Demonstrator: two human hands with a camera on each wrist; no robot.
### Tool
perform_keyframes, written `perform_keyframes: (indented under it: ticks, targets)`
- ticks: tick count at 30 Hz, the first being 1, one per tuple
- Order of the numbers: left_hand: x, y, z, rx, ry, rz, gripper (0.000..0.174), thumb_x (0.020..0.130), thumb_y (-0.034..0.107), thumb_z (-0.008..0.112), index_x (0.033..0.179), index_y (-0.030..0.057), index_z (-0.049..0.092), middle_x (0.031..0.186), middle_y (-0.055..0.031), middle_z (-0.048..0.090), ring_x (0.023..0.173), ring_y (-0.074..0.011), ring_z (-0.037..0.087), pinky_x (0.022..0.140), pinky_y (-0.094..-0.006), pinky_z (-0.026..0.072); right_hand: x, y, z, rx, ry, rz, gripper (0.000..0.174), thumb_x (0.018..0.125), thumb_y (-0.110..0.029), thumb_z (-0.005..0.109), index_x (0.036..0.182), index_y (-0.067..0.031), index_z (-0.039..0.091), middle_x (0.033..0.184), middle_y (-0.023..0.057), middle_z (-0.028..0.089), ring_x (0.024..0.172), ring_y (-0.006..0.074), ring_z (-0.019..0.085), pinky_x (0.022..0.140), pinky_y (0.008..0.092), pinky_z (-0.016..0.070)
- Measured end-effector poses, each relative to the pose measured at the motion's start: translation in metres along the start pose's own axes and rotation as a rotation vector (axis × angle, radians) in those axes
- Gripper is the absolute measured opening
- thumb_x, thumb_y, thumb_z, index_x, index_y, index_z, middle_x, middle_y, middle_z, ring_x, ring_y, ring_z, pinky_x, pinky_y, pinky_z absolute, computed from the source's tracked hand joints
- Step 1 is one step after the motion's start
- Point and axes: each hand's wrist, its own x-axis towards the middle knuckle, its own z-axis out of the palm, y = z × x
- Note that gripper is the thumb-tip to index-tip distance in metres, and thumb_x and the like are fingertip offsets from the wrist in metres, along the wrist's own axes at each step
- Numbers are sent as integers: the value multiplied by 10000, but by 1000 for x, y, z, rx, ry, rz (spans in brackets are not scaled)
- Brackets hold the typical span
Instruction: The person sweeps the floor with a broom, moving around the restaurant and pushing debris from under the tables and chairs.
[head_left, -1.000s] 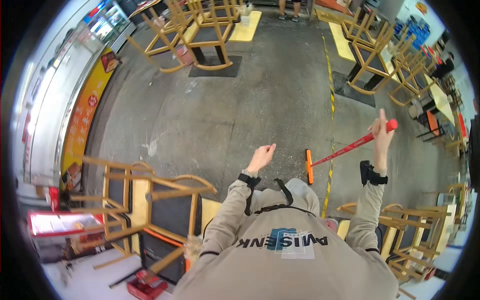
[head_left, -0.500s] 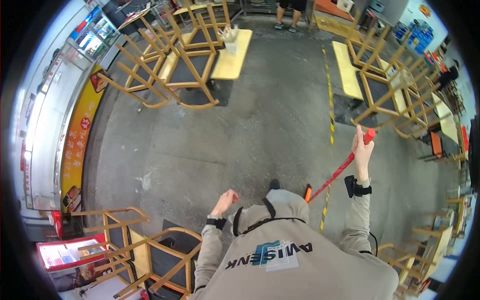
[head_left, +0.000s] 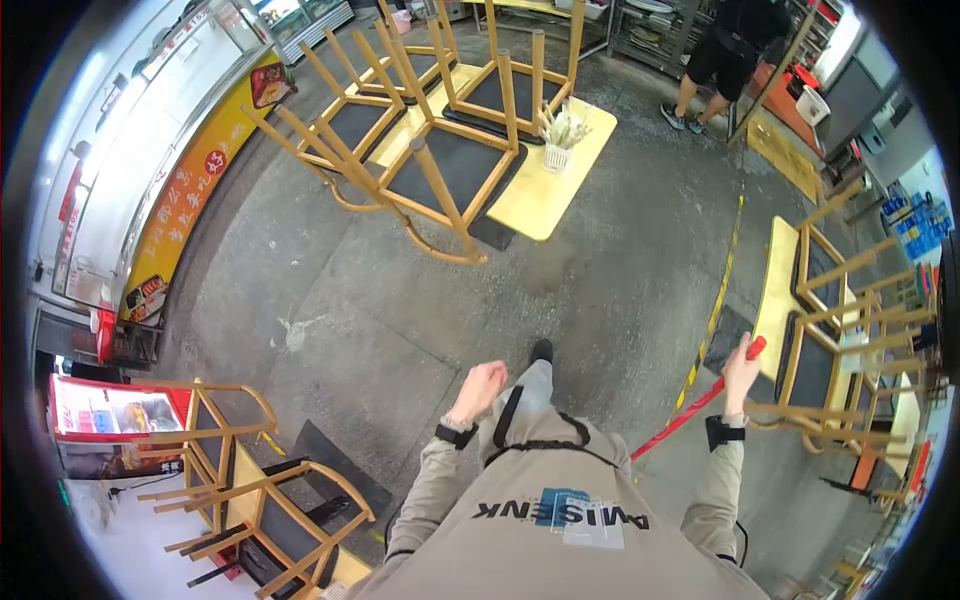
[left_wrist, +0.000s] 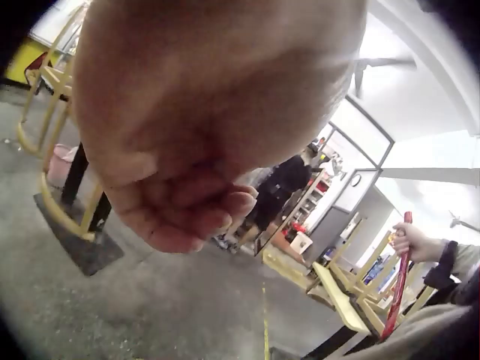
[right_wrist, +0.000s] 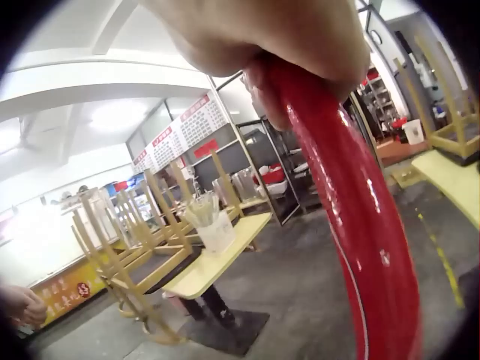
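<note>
My right hand (head_left: 740,376) grips a long red pole (head_left: 682,420) near its top end, out to the right of my body. In the right wrist view the glossy red pole (right_wrist: 360,217) runs down from the curled fingers. Its lower end is hidden behind my body in the head view. My left hand (head_left: 477,393) hangs in front of my waist with nothing in it. Up close in the left wrist view, the fingers of this left hand (left_wrist: 180,172) are loosely curled.
Upturned chairs (head_left: 400,185) stand on a yellow table (head_left: 560,200) ahead, beside a white basket (head_left: 557,158). More chairs sit on a right table (head_left: 775,300) and at lower left (head_left: 290,520). A person (head_left: 715,65) stands at the back. A yellow-black line (head_left: 715,320) crosses the floor.
The view has turned and moved forward, so the table ahead is nearer. The right hand with the pole has come lower. The pole's orange head, visible earlier, is now out of sight.
</note>
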Motion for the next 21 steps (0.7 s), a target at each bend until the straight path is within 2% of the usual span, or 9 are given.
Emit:
perform_keyframes:
  ticks: [1,3,5,7,8,12,14,17,21]
  targets:
    - [27,15,1,-8,2,-7,187,817,83,408,693,9,528,592,-101,529,575,-183,516,550,-328,406,20,-13,7,29,23,-25,493,918,-386,566,546,-124,375,466,-50,366,374,63,326,364,262,233]
    - [91,54,-2,-55,-80,189,162,807,88,416,709,14,522,601,-113,519,569,-223,503,556,-345,404,50,-49,16,27,42,5,496,910,-393,576,542,-128,374,455,-50,364,333,65,309,328,252,222]
    - [156,93,3,22,-175,188,164,804,108,423,734,20,541,637,-133,551,601,-278,539,584,-373,422,90,-75,19,69,38,-15,408,922,-336,569,615,-124,404,433,-51,350,309,56,321,304,234,201]
    - [211,126,19,123,-419,285,191,812,132,420,744,27,565,673,-144,588,651,-318,577,611,-402,439,99,-142,22,144,-88,8,373,935,-297,554,645,-126,392,434,-47,351,309,55,319,306,225,198]
    - [231,152,24,229,-448,392,177,796,123,447,776,48,607,731,-148,633,716,-350,612,633,-419,473,102,-170,27,179,-94,-47,382,949,-285,530,642,-115,379,438,-42,342,312,51,296,311,225,188]
    - [302,245,48,182,-645,401,174,806,118,448,824,33,598,713,-137,634,702,-324,622,628,-404,477,138,-248,49,218,-222,-145,396,983,-241,462,627,-98,364,450,-40,309,347,48,254,349,223,184]
    - [340,266,69,-66,-844,347,197,858,125,404,934,22,554,716,-115,624,699,-266,620,644,-374,467,174,-262,59,263,-285,-159,410,987,-230,449,609,-98,362,448,-36,300,346,49,245,351,225,179]
    - [395,287,110,-158,-734,382,210,897,133,382,998,15,522,738,-96,632,725,-230,628,670,-347,478,232,-279,87,305,-346,-246,421,989,-204,432,589,-92,366,439,-25,306,346,55,262,355,229,182]
    - [470,328,148,-87,-684,246,261,949,224,404,1027,6,525,831,-113,655,799,-234,636,724,-336,482,325,-310,132,356,-495,-347,419,982,-174,433,581,-82,354,437,-20,317,364,63,265,373,250,192]
